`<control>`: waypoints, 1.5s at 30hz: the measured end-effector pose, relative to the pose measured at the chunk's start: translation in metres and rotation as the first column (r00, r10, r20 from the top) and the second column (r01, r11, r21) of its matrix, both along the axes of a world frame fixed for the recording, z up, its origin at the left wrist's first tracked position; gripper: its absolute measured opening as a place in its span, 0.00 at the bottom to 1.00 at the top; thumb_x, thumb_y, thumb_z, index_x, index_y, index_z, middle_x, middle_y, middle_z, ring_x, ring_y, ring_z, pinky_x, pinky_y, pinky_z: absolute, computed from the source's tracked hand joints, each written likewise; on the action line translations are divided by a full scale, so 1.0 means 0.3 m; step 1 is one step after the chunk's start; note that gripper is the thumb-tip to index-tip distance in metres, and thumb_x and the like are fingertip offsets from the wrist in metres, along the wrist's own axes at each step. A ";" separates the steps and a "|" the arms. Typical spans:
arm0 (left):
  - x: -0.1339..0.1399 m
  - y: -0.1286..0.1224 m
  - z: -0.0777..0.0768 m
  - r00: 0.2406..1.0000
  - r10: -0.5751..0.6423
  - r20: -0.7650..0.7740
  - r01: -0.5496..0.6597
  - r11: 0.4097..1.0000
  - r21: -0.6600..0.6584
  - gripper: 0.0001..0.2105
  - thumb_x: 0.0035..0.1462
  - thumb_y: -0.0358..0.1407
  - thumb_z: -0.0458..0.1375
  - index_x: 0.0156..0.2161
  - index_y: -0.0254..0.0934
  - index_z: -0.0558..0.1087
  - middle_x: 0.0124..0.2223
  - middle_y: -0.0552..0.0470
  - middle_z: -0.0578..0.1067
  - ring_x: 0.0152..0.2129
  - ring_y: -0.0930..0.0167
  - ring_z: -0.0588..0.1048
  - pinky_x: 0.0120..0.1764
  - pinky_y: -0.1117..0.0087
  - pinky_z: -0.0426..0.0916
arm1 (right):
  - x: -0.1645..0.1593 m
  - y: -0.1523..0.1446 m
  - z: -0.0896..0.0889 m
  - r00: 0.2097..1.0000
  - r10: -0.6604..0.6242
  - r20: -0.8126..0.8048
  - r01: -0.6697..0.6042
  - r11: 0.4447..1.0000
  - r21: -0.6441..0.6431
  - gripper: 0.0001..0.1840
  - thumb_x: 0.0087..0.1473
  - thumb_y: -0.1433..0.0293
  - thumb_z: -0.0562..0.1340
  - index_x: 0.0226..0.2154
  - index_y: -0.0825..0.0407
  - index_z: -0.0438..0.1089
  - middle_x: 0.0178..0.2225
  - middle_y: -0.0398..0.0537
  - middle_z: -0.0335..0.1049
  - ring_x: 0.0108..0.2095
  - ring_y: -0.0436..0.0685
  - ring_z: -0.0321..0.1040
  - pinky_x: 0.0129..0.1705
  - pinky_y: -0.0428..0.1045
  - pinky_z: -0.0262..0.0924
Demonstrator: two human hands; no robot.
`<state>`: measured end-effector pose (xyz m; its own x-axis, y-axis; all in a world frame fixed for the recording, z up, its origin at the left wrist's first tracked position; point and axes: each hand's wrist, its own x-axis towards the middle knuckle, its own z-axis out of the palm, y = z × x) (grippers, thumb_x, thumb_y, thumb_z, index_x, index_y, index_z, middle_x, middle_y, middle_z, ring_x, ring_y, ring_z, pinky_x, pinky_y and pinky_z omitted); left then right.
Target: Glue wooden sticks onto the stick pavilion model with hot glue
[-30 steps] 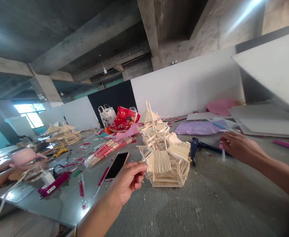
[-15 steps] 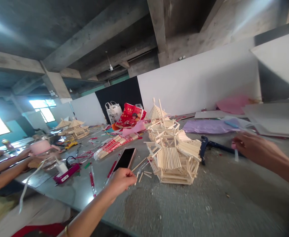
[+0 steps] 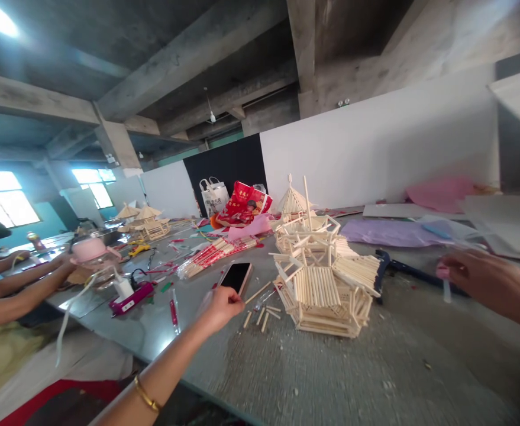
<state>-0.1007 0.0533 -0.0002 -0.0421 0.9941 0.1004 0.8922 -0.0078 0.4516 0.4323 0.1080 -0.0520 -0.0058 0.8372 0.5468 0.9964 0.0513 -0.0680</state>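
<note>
My left hand (image 3: 224,306) is closed in a pinch beside the phone (image 3: 236,278); whatever it grips, if anything, is hidden. A thin wooden stick (image 3: 258,292) lies just off its fingertips, with several short stick pieces (image 3: 265,322) close by. Right of these stands a tiered model pavilion (image 3: 322,296) built of wooden sticks, its upper level an open frame with one stick poking upright. At far right, my right hand (image 3: 485,284), blurred, is closed on a small pink object with a clear tip (image 3: 445,281). A dark-handled hammer-like tool (image 3: 406,269) lies between pavilion and right hand.
Packs of sticks (image 3: 217,255), a red bag (image 3: 244,207) and purple sheet (image 3: 388,232) lie farther back. A magenta power strip (image 3: 131,299) and pink-lidded jar (image 3: 93,254) sit left, near another person's arms (image 3: 24,290). Another stick pavilion (image 3: 148,222) stands behind.
My view has shifted, so the scene sits farther right. My left hand has drawn back from the short pieces, one more of which now shows on the table. The right hand still holds the pink object.
</note>
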 end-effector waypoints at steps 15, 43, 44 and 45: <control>0.163 -0.160 0.139 0.587 -0.037 0.809 0.343 0.916 -0.208 0.09 0.45 0.39 0.56 0.24 0.35 0.65 0.22 0.58 0.67 0.12 0.84 0.55 0.15 0.78 0.41 | -0.014 -0.008 -0.011 1.000 -0.020 -0.018 0.019 0.997 -0.072 0.20 0.49 0.54 0.44 0.33 0.47 0.63 0.36 0.41 0.62 0.36 0.54 0.59 0.33 0.49 0.54; 0.307 -0.068 0.141 0.434 0.033 0.900 0.370 0.905 -0.211 0.10 0.42 0.34 0.61 0.22 0.33 0.64 0.18 0.60 0.61 0.11 0.86 0.53 0.15 0.77 0.39 | -0.025 -0.035 0.038 0.999 -0.049 0.023 0.049 0.999 -0.007 0.16 0.51 0.59 0.47 0.32 0.47 0.65 0.35 0.42 0.62 0.36 0.53 0.59 0.32 0.48 0.53; 0.307 -0.068 0.141 0.436 0.031 0.899 0.371 0.904 -0.211 0.10 0.42 0.34 0.61 0.22 0.33 0.64 0.18 0.60 0.61 0.11 0.86 0.54 0.15 0.77 0.39 | -0.026 -0.035 0.039 0.998 -0.052 0.022 0.052 0.999 -0.003 0.16 0.51 0.59 0.47 0.32 0.47 0.65 0.36 0.42 0.62 0.36 0.53 0.59 0.31 0.48 0.53; 0.306 -0.068 0.141 0.439 0.031 0.898 0.371 0.904 -0.212 0.10 0.42 0.34 0.61 0.22 0.33 0.64 0.18 0.60 0.61 0.11 0.86 0.54 0.15 0.77 0.39 | -0.027 -0.035 0.040 0.998 -0.052 0.023 0.052 0.999 0.001 0.16 0.51 0.59 0.46 0.33 0.47 0.65 0.36 0.42 0.62 0.36 0.54 0.59 0.31 0.48 0.53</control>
